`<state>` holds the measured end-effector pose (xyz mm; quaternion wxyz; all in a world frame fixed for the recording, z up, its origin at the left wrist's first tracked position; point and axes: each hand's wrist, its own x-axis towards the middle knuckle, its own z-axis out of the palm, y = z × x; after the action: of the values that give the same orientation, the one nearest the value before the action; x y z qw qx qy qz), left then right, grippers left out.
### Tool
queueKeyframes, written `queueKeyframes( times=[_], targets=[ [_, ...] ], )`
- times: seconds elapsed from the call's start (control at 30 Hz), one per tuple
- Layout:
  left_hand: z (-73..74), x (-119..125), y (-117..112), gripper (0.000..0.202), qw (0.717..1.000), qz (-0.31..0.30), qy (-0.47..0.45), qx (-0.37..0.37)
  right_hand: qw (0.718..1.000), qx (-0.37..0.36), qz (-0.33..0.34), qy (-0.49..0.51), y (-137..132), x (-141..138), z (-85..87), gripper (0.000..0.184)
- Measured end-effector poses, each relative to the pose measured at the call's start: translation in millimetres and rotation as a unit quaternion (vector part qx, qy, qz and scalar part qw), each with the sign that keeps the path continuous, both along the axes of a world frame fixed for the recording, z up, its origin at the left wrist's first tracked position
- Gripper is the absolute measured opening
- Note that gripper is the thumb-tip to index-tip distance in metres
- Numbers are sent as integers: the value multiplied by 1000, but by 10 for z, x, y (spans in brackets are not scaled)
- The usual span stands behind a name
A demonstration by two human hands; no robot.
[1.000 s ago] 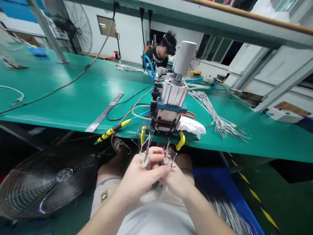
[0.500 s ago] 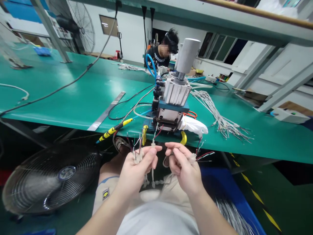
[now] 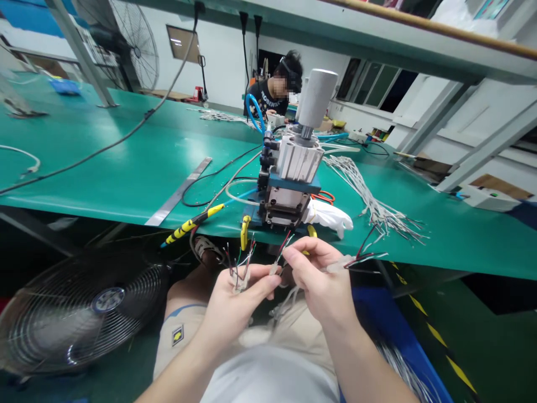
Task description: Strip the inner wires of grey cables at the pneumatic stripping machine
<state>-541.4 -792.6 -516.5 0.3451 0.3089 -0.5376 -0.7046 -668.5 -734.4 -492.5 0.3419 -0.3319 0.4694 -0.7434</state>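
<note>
My left hand [image 3: 245, 294] is closed on several cables; a bunch of cable ends [image 3: 240, 278] with thin coloured wires sticks up from its palm side. Between its thumb and forefinger sits one more cable end [image 3: 274, 268], its red, white, green and black wires fanned upward. My right hand [image 3: 319, 274] pinches at those wires with thumb and forefinger. Other cable ends [image 3: 339, 265] are tucked in the right hand's outer fingers, their wires pointing right. Both hands are above my lap, just in front of the press machine [image 3: 289, 190]. The cables' lower lengths are partly hidden behind the hands.
The green bench [image 3: 100, 162] bears a metal ruler [image 3: 180, 190], a white cloth bag [image 3: 329, 216] and a cable bundle [image 3: 373, 201]. A floor fan [image 3: 104, 302] stands at lower left; a blue bin [image 3: 390, 347] with cables at lower right. Across the bench sits a person [image 3: 272, 92].
My right hand has moved left to meet the left hand at the single cable end. That cable end has tilted from upright toward the right. The view has shifted slightly.
</note>
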Motion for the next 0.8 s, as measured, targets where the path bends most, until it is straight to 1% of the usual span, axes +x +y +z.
queueKeyframes(
  times=[0.1, 0.23, 0.4, 0.5, 0.57, 0.67, 0.8],
  targets=[
    [11, -6, 13, 7, 1000, 7, -2, -3, 999, 5, 41, 10, 21, -8, 9, 11],
    [-19, 1, 14, 10, 1000, 12, -6, -8, 998, 15, 55, 6, 7, -54, 29, 13],
    [-27, 22, 12, 7, 1000, 14, 12, -6, 989, 30, 110, -91, -12, -67, 92, 16],
    [-20, 26, 24, 7, 999, 19, 27, -11, 985, 36, 116, -121, -15, -55, 111, 17],
    [-19, 18, 32, 6, 999, 31, 24, -21, 989, 34, 104, -102, -17, -55, 107, 17],
    [-27, 1, 42, 5, 997, 61, 9, -56, 996, 38, 82, -27, -15, -74, 108, 17],
    [-78, 0, 52, 5, 985, 99, -9, -142, 994, 55, 75, 58, 2, -116, 158, 16]
  ],
)
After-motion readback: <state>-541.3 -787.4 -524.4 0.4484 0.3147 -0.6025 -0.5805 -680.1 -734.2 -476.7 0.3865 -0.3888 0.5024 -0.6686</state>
